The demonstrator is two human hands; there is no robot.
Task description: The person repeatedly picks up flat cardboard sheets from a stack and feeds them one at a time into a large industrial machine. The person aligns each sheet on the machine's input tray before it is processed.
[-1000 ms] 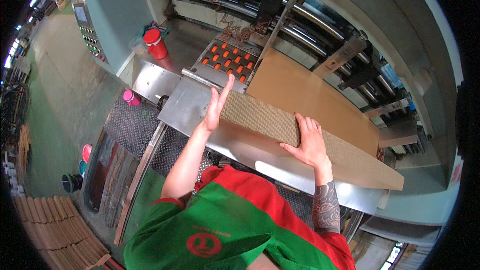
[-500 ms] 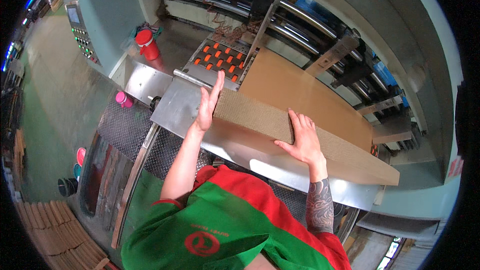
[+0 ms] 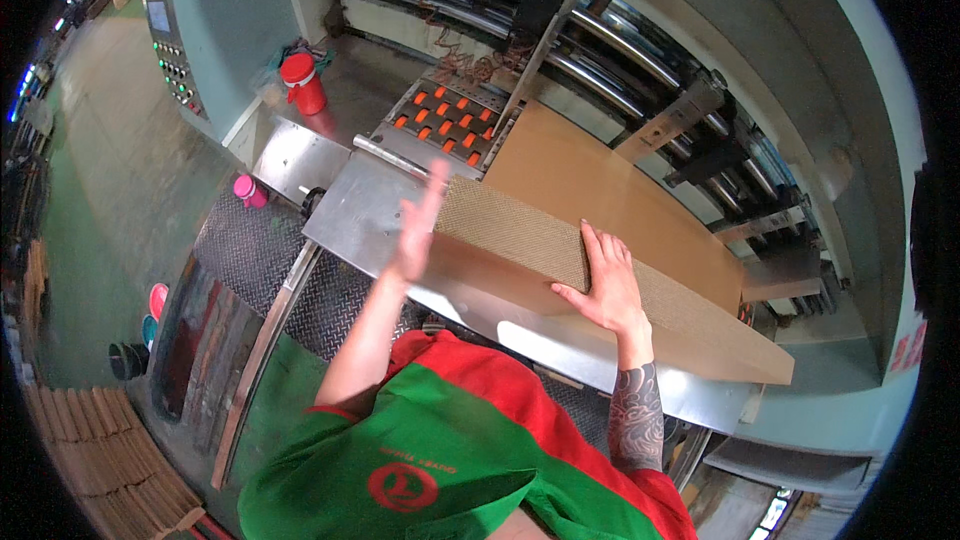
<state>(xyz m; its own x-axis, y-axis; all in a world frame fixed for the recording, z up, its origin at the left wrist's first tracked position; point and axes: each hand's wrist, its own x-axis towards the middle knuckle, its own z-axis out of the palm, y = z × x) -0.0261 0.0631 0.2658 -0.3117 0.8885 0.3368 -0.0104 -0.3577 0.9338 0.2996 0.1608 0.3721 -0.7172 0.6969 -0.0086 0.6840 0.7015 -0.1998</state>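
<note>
A long stack of corrugated cardboard sheets (image 3: 515,220) rests on the metal feed table (image 3: 350,210), its fluted edges turned up. At the stack's left end is my left hand (image 3: 418,225), fingers stretched and slightly blurred, its palm facing that end; whether it touches cannot be told. My right hand (image 3: 607,285) lies on the stack's upper edge near the middle, fingers spread, thumb pointing left. Behind the stack a flat brown cardboard sheet (image 3: 590,175) lies in the machine.
Orange feed rollers (image 3: 445,120) sit behind my left hand. Metal side guides (image 3: 675,120) and shafts span the back. A red jug (image 3: 302,85) and a pink-lidded container (image 3: 249,190) stand left, near a control panel (image 3: 172,55). Stacked cardboard (image 3: 110,460) lies lower left.
My left hand has shifted slightly and is now blurred by motion at the stack's left end. My right hand stays on the stack. The whole view has shifted a little.
</note>
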